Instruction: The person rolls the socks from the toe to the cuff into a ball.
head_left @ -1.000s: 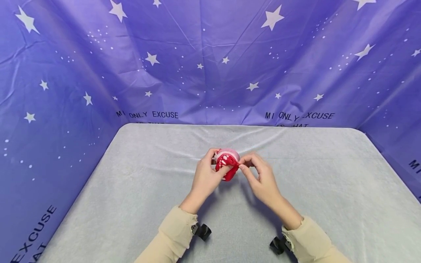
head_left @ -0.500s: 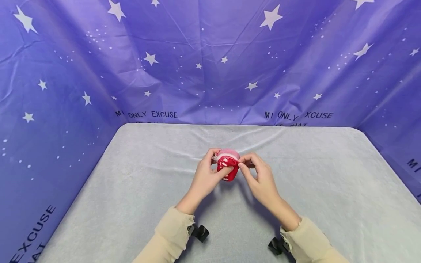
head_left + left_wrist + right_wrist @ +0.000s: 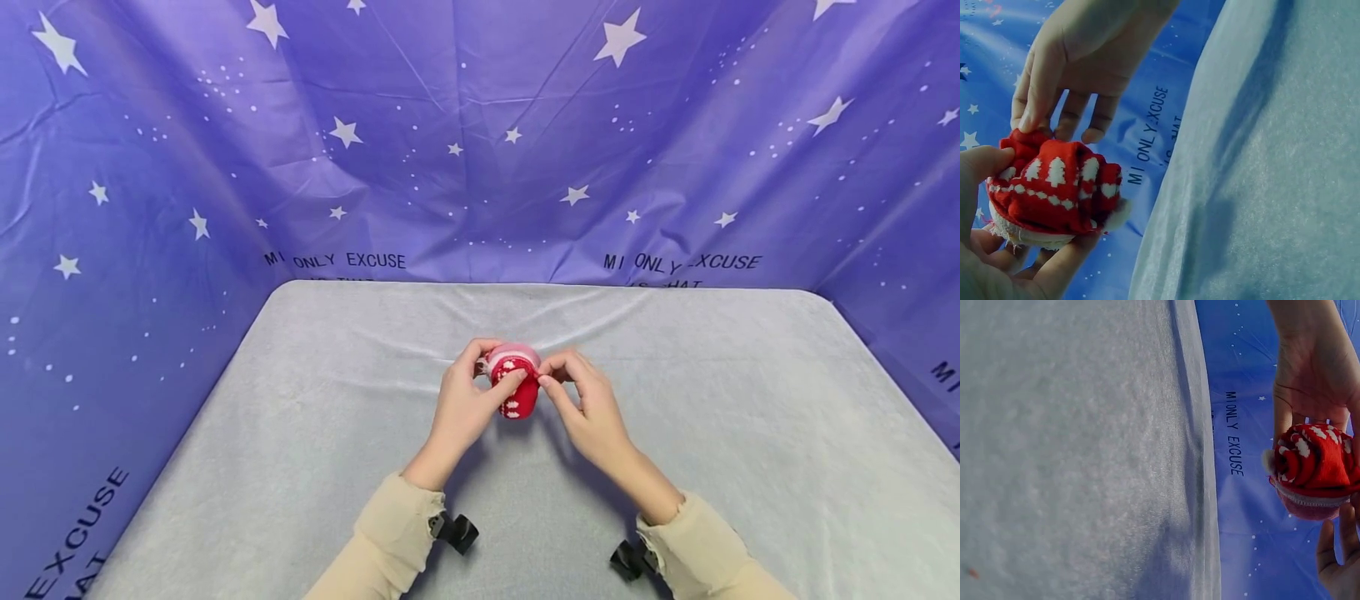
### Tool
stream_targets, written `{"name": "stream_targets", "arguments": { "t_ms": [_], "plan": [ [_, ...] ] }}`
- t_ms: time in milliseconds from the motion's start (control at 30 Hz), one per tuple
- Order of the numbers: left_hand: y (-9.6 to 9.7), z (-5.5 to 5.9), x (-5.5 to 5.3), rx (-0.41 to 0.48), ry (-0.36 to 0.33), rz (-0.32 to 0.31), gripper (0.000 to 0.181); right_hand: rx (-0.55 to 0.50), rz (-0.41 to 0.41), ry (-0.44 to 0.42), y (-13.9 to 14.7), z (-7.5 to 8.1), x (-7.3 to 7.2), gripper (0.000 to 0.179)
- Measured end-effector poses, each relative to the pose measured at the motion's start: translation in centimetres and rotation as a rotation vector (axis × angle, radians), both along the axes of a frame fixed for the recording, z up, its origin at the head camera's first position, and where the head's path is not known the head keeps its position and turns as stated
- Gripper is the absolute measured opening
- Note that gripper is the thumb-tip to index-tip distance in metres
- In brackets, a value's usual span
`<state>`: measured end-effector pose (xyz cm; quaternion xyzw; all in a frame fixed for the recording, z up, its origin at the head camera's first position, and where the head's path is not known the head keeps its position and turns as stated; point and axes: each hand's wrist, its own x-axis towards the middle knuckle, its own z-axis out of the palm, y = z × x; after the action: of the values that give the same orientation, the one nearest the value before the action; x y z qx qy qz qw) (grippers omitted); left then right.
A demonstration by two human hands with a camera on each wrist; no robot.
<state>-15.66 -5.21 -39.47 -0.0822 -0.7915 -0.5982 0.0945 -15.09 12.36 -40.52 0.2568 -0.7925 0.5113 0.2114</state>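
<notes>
A rolled-up sock bundle (image 3: 516,403), red knit with white tree and heart patterns and a pink-and-white side, is held above the table between both hands. My left hand (image 3: 467,402) grips it from the left, thumb over the red front and the other fingers behind. At its right edge, my right hand (image 3: 592,408) pinches the red fabric between thumb and index finger. In the left wrist view, loose white threads hang along the underside of the sock bundle (image 3: 1054,181). The right wrist view shows spiral rolled layers at the end of the sock bundle (image 3: 1316,462).
A grey cloth-covered table (image 3: 360,333) lies beneath the hands. Purple curtains (image 3: 465,192) with white stars and lettering rise behind it and along both sides. Black wrist cameras (image 3: 459,532) are strapped at the cream sleeves (image 3: 397,525).
The bundle and both hands have shifted slightly left. The red fabric tugged out toward the right hand now lies closer to the bundle, and more of the tree-patterned lower part shows.
</notes>
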Motion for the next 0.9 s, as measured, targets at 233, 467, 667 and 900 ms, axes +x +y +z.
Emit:
{"name": "stream_targets", "arguments": {
  "t_ms": [233, 467, 667, 900],
  "plan": [
    [0.2, -0.4, -0.3, -0.029, 0.024, 0.021, 0.030, 0.026, 0.036, 0.012, 0.3, 0.0, 0.2, 0.004],
    [-0.3, 0.1, -0.4, 0.069, -0.071, -0.008, 0.036, 0.026, -0.049, -0.049, 0.2, -0.4, 0.0, 0.011],
    [-0.7, 0.7, -0.3, 0.175, -0.132, -0.127, 0.040, 0.055, -0.110, -0.153, 0.5, -0.5, -0.1, 0.008],
    [-0.9, 0.8, 0.3, 0.153, -0.234, -0.239, 0.072, 0.077, -0.157, -0.071, 0.2, -0.3, -0.2, 0.012]
  ]
}}
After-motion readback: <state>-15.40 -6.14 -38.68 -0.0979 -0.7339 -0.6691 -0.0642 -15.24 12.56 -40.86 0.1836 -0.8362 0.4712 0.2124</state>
